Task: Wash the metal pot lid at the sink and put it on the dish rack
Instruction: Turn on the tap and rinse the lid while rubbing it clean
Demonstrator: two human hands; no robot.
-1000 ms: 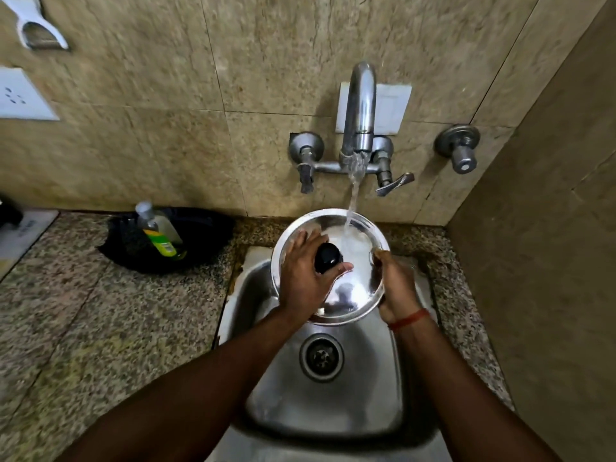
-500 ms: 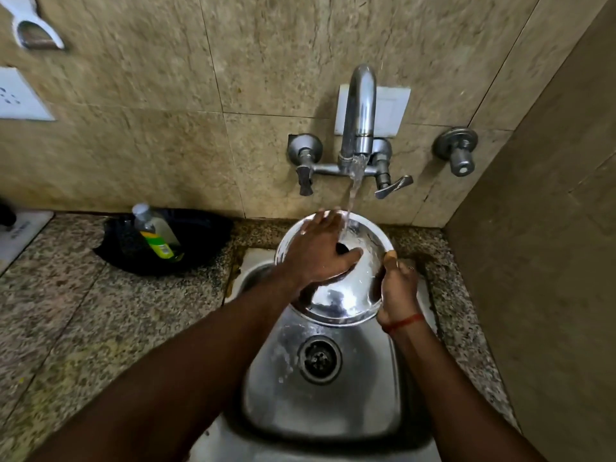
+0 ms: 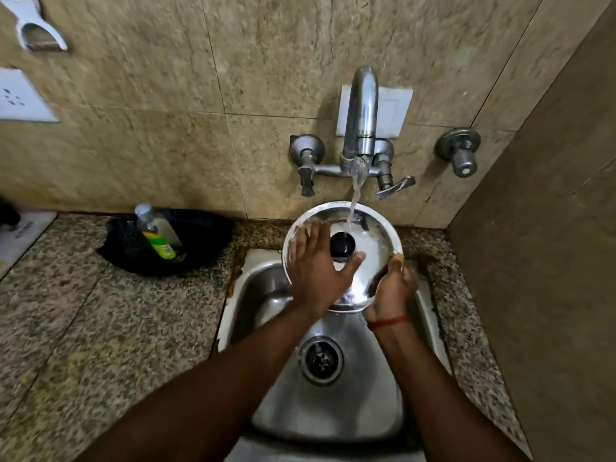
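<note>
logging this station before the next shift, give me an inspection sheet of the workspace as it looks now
surface: speckled granite counter around a steel sink; rusty staining along the sink's upper left edge.
job's things: metal pot lid with black knob, held over the sink under the running tap; no dish rack in view.
clutter: dish soap bottle lying in a black bag on the counter left of the sink.
hands: left hand spread flat on the lid's top beside the knob; right hand grips the lid's right rim.
cables: nothing seen.
surroundings: tiled wall, white socket plate upper left, separate valve right of the tap.
</note>
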